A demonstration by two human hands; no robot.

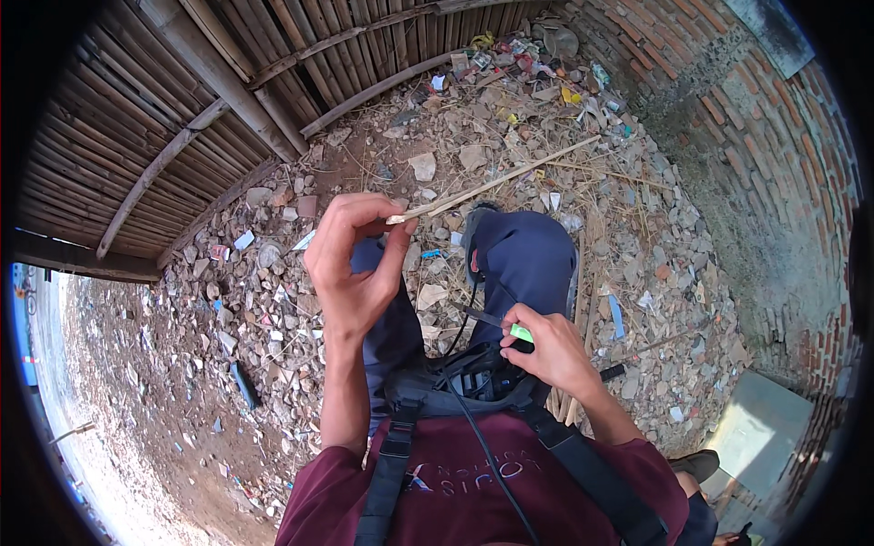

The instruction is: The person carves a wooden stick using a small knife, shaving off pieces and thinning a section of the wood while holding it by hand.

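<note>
My left hand pinches the near end of a long, pale bamboo strip between thumb and fingers. From there the strip slants away to the right, above the rubble and past my knee. Lower and to the right, my right hand is closed around a small knife with a bright green handle. Its dark, narrow blade points left, over my lap and apart from the strip. The fingers hide part of the handle.
Stones and litter cover the ground. A bamboo fence stands at the far left, a brick wall at the right. A pale slab lies lower right, near another person's foot. A cable runs down my chest.
</note>
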